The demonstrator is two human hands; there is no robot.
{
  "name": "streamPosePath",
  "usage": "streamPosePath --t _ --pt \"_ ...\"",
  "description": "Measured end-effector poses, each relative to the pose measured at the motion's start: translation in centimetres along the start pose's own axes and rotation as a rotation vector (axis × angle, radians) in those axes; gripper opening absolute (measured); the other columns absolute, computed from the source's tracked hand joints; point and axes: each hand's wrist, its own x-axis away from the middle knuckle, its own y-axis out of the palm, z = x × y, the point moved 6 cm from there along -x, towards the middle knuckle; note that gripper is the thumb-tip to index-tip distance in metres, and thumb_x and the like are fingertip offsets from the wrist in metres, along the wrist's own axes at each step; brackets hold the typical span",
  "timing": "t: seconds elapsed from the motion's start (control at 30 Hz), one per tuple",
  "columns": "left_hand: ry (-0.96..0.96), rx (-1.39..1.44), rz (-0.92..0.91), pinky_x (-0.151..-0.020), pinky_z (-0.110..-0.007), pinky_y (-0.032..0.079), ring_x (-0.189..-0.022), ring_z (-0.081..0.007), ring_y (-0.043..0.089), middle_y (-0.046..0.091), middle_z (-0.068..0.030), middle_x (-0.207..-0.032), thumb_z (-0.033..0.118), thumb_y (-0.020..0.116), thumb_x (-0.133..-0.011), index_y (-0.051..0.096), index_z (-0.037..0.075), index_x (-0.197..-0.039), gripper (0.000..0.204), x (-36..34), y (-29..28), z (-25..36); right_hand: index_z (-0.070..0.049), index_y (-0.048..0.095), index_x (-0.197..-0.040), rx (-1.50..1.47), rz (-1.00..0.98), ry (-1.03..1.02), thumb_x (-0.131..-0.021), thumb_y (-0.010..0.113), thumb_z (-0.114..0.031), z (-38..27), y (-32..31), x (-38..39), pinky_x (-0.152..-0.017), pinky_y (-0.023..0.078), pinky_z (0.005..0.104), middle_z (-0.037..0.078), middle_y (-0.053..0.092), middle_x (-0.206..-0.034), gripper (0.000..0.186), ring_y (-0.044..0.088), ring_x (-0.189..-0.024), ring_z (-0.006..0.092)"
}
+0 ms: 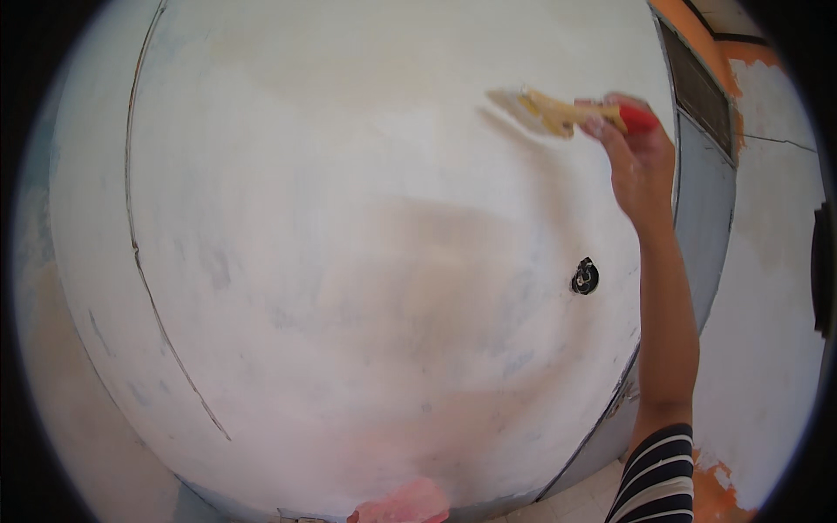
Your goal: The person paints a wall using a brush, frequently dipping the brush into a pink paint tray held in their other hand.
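Observation:
My right hand (635, 139) is raised at the upper right, closed round the wooden and red handle of a paintbrush (558, 113). The brush is tilted, its pale bristles pointing left at the white wall (288, 174). Motion blurs it slightly, and I cannot tell whether the bristles touch the wall. At the lower edge, a pink object (405, 503) is partly cut off, its kind unclear. Beside its left end shows a small darker bit that may be a fingertip of my left hand; the rest of that hand is out of sight.
Below the brush, a round black wall box (585, 276) with bare wires is set into the wall. A thin dark cable (132, 200) runs down the left side. A grey door (704, 209) stands to the right, beside a patchy white and orange wall (772, 261).

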Motion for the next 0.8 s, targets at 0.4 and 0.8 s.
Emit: streamPosePath --t 0.4,0.8 --pt "0.284 -0.536 -0.043 -0.095 -0.057 0.056 -0.113 -0.0374 0.064 0.064 -0.0197 -0.126 0.045 0.046 -0.098 0.056 -0.001 -0.13 0.057 0.1 0.6 1.1 0.0 0.064 -0.099 0.149 0.048 -0.322 -0.094 0.065 -0.003 -3.4 7.8 -10.3 -0.077 0.05 0.0266 0.003 0.065 -0.082 0.006 0.06 -0.079 0.0125" --pt "0.133 -0.051 0.064 -0.096 -0.055 0.054 -0.116 -0.0392 0.062 0.063 -0.0214 -0.128 0.047 0.041 -0.101 0.052 -0.003 -0.136 0.062 0.4 -0.6 0.8 -0.003 0.064 -0.106 0.077 -0.452 -0.096 -0.096 0.066 -0.012 -3.2 12.5 -5.2 -0.078 0.053 0.0281 0.005 0.066 -0.09 0.014 0.061 -0.079 0.012"
